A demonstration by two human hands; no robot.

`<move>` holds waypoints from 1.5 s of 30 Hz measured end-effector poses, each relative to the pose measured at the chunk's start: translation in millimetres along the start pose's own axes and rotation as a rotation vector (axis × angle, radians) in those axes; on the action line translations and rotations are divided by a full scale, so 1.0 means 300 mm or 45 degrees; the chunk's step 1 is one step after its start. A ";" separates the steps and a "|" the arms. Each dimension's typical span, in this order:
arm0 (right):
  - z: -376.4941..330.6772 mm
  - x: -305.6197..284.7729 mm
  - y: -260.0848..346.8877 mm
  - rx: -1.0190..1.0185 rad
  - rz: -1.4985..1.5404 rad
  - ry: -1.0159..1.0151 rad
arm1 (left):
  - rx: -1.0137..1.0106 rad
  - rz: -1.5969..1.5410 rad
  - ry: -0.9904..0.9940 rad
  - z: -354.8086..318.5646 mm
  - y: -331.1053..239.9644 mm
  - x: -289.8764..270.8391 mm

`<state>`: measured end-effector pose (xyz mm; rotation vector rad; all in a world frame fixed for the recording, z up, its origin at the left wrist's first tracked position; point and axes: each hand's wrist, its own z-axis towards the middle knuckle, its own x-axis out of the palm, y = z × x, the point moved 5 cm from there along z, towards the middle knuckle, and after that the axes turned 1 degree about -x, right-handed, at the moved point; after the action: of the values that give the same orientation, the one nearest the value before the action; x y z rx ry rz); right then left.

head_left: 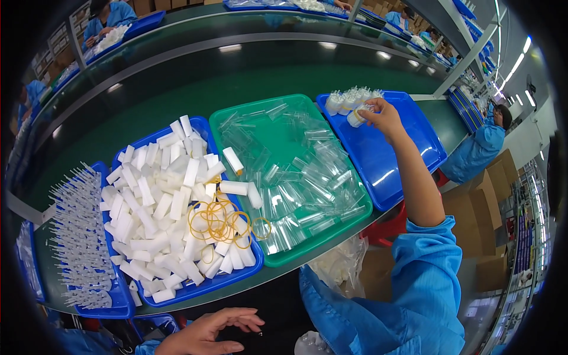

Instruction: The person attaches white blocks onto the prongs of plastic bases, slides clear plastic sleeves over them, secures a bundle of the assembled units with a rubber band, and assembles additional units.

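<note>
My right hand (384, 118) reaches over the far left corner of the right-hand blue tray (399, 154). Its fingers are closed on a small bundle of clear and white pieces (356, 118), with a yellowish band around it. Similar bundles (346, 99) stand in a row along that tray's back edge, close to the held one. Down at the lower edge, my left hand (216, 332) is empty, its fingers loosely apart, in front of the white-block tray. Yellow rubber bands (213, 222) lie in a tangle on the white blocks (157, 207).
A green tray (290, 260) with clear plastic tubes (313, 183) stands in the middle. White tipped pieces (80, 236) fill the far left blue tray (121, 296). Behind runs a green conveyor belt (177, 89). A person in blue (482, 142) sits at right; cardboard boxes (479, 207) stand nearby.
</note>
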<state>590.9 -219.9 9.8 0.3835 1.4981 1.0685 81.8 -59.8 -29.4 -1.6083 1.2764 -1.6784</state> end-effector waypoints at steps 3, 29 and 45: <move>0.009 0.062 0.017 -0.037 0.034 0.060 | 0.006 0.081 -0.037 -0.050 -0.035 -0.011; -0.338 0.265 0.458 -0.660 0.014 0.331 | -0.159 2.567 -1.362 -0.422 -0.409 -0.340; -0.533 0.793 0.763 -1.409 -0.767 0.818 | -0.261 2.749 -1.441 -0.437 -0.405 -0.346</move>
<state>310.4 15.8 26.0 -1.1963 1.1657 1.3763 7.7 120.0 40.3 -0.2172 1.2902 0.6223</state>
